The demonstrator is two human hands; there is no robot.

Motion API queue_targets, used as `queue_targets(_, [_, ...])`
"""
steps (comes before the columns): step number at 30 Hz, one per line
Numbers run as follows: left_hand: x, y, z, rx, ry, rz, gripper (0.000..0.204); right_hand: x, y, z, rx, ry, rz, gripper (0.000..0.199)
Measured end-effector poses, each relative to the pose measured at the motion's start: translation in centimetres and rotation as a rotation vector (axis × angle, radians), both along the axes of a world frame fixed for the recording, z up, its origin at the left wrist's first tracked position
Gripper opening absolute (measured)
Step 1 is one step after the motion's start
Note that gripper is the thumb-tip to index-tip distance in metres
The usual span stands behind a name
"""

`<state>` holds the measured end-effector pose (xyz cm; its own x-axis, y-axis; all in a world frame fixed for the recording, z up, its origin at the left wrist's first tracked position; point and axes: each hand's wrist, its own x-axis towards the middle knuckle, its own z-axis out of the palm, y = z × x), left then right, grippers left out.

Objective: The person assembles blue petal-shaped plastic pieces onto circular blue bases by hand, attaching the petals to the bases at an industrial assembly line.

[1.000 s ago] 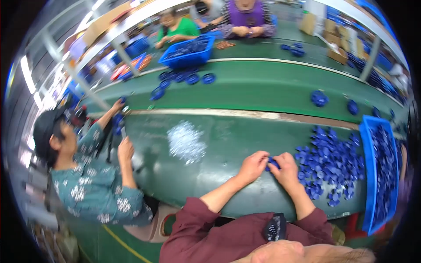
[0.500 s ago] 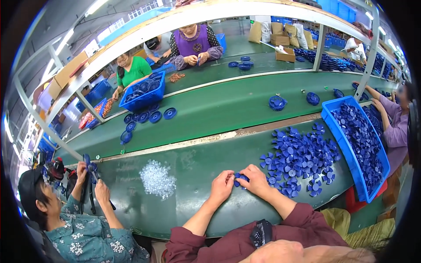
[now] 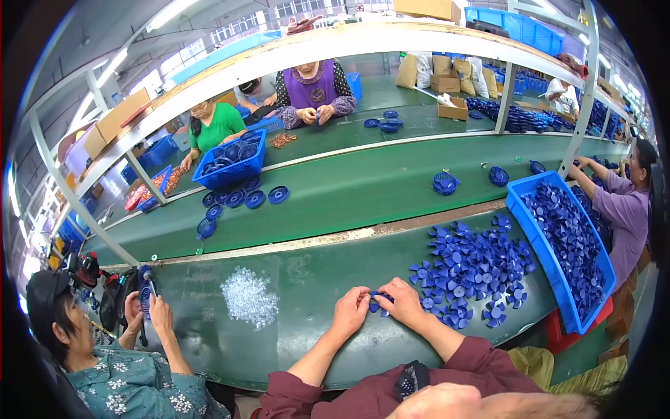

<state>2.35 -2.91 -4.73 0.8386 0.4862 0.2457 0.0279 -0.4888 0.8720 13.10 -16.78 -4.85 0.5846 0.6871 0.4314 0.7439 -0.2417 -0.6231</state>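
A small blue plastic fan blade point(image 3: 377, 302) sits low over the green table, between my two hands. My right hand point(image 3: 403, 303) is closed on it, thumb and fingers around its near and right side. My left hand point(image 3: 351, 309) meets its left edge with thumb and fingertips pinched together; what lies in that pinch is too small to make out. To the right spreads a loose pile of the same blue fan blades point(image 3: 471, 269). Farther left lies a heap of small clear plastic pieces point(image 3: 249, 298).
A blue crate point(image 3: 515, 202) full of fan blades stands at the right edge. Beyond a pale ledge runs a green conveyor belt point(image 3: 335, 188) with round blue grilles point(image 3: 445, 184) and a blue basket point(image 3: 230, 167). Co-workers sit left, right and across; the left one holds a blue part point(image 3: 145, 299).
The whole view has shifted slightly. My hands stay together at the fan blade. On the left, the co-worker has lowered the blue part; on the belt, round grilles have moved a little right.
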Motion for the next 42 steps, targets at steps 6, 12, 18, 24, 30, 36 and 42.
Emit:
queue_targets(6, [-0.4, 0.0, -0.1, -0.004, 0.003, 0.008, 0.020, -0.4, 0.1, 0.1, 0.005, 0.008, -0.004, 0.019])
queue_targets(12, [-0.4, -0.1, 0.1, 0.009, 0.002, 0.000, 0.020, -0.2, 0.1, 0.1, 0.076, -0.060, -0.005, 0.018])
queue_targets(18, [-0.2, -0.1, 0.0, 0.003, -0.005, -0.009, 0.020, 0.0, 0.2, -0.2, 0.065, -0.050, -0.009, 0.017])
queue_targets(24, [-0.3, -0.2, 0.3, 0.027, -0.002, -0.015, 0.020, 0.0, 0.2, 0.0, 0.066, -0.055, 0.001, 0.017])
queue_targets(30, [-0.6, -0.2, 0.1, 0.047, -0.017, -0.035, 0.020, -0.4, 0.0, 0.3, 0.007, 0.003, -0.003, 0.018])
queue_targets(36, [-0.9, 0.0, -0.1, 0.058, -0.032, -0.006, 0.019, -0.7, 0.5, 0.5, 0.071, -0.038, 0.005, 0.017])
queue_targets(42, [0.0, -0.3, -0.2, 0.146, -0.082, -0.021, 0.017, 0.3, 0.3, -0.2, 0.055, -0.040, 0.008, 0.014])
